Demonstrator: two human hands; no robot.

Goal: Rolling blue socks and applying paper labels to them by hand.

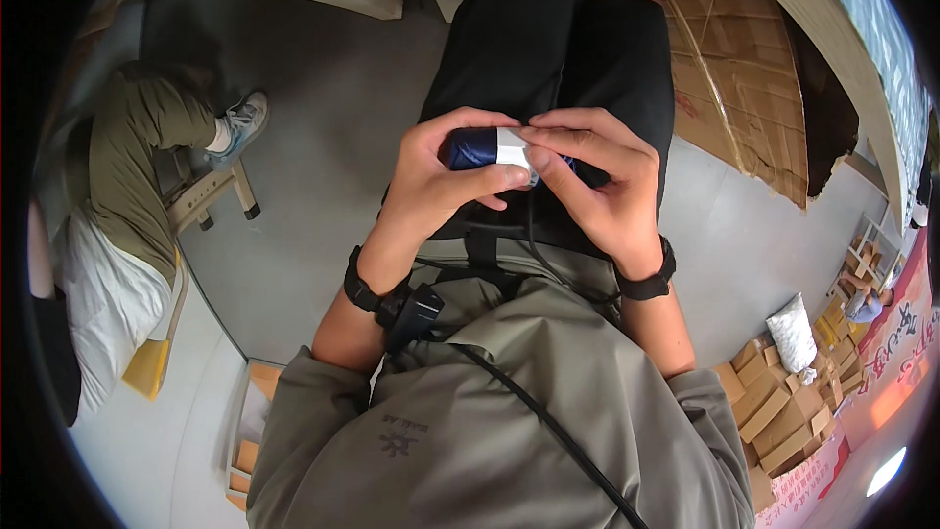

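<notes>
both hands (519,176) around navy roll (482,148)

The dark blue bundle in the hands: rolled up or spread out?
Rolled up: the dark blue bundle is a compact cylinder with a white band around it, held between left hand and right hand.

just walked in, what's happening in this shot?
A seated person holds a small dark blue object with a white band over their lap, gripped between both hands. The left hand wraps around its blue end; the right hand pinches the white end. Another person in olive trousers sits to the left. Cardboard boxes are stacked at lower right.
</notes>
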